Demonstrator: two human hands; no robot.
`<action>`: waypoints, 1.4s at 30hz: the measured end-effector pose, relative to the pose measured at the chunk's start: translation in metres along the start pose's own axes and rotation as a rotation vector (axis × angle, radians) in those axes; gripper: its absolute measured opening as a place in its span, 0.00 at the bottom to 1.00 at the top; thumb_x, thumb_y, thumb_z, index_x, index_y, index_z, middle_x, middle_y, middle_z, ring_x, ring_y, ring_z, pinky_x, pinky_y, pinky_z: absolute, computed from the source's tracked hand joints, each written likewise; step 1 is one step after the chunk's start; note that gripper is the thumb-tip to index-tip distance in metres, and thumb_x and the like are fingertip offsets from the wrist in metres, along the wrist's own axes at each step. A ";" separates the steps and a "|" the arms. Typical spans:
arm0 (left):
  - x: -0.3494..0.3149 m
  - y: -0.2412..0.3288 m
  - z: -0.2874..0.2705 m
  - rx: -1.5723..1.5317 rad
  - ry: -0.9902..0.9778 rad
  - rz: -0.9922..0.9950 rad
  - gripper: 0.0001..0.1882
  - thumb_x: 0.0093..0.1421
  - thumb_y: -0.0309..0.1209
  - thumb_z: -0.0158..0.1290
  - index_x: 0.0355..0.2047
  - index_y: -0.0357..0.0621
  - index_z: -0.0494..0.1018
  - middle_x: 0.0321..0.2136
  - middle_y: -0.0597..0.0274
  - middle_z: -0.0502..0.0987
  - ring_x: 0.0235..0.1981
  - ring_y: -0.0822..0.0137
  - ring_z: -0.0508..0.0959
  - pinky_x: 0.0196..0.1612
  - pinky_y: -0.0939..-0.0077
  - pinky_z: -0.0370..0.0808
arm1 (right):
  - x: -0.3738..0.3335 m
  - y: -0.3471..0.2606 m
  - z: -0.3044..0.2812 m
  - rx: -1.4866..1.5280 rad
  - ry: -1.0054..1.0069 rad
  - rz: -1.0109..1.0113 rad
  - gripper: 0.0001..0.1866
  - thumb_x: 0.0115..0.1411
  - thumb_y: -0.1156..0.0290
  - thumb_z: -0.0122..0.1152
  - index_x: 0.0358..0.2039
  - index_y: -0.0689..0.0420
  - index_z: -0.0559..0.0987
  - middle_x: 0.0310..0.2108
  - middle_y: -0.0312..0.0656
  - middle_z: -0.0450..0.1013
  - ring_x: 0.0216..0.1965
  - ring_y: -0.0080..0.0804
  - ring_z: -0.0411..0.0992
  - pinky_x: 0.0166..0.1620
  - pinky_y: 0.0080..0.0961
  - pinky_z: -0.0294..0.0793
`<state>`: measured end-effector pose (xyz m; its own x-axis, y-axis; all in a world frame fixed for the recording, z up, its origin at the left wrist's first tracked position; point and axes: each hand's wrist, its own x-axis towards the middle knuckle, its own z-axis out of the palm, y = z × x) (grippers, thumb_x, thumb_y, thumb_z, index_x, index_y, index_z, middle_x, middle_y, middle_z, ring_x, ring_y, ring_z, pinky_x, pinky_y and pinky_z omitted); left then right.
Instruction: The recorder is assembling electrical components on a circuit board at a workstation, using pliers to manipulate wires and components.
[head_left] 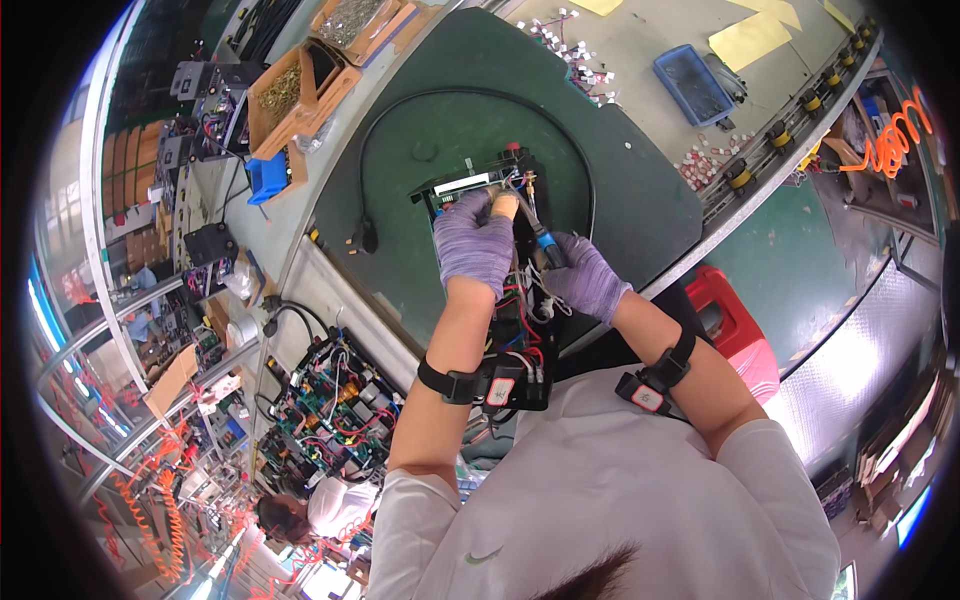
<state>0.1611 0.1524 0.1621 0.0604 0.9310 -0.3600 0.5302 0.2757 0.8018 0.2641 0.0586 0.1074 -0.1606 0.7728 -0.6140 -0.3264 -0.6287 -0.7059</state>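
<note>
1. The left hand (474,243) pressed closed on the open black device (510,290) on the green mat (440,130).
2. The right hand (585,280) gripped a blue-handled screwdriver (545,245) over it.
3. Cardboard boxes (290,95) held brass screws.

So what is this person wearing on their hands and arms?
Both the left hand and right hand wear purple knit gloves. Each forearm is bare, with a black wrist strap carrying a small white-and-red tag. Short white sleeves cover the upper arms.
</note>
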 end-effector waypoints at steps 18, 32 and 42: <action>-0.010 0.022 -0.021 0.672 0.302 0.520 0.14 0.46 0.37 0.61 0.32 0.45 0.77 0.24 0.57 0.76 0.23 0.59 0.75 0.33 0.69 0.73 | 0.002 0.006 0.000 0.127 -0.061 -0.004 0.10 0.46 0.81 0.54 0.32 0.60 0.71 0.20 0.31 0.64 0.21 0.18 0.62 0.24 0.19 0.63; 0.031 0.023 -0.040 0.887 0.096 1.165 0.16 0.43 0.37 0.61 0.33 0.48 0.74 0.28 0.62 0.77 0.28 0.61 0.76 0.34 0.69 0.73 | 0.005 0.017 0.002 0.167 -0.053 -0.031 0.15 0.47 0.80 0.52 0.38 0.60 0.70 0.24 0.32 0.65 0.25 0.19 0.64 0.27 0.18 0.66; 0.033 0.019 -0.038 0.830 0.129 1.201 0.16 0.42 0.35 0.62 0.32 0.49 0.73 0.28 0.62 0.77 0.28 0.62 0.76 0.34 0.69 0.72 | -0.009 -0.012 0.003 -0.290 0.134 -0.026 0.18 0.46 0.73 0.57 0.40 0.63 0.71 0.20 0.42 0.69 0.21 0.28 0.67 0.29 0.27 0.70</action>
<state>0.1410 0.1979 0.1837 0.7563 0.5239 0.3918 0.5441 -0.8363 0.0678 0.2668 0.0595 0.1218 -0.0254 0.7825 -0.6222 -0.0461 -0.6226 -0.7812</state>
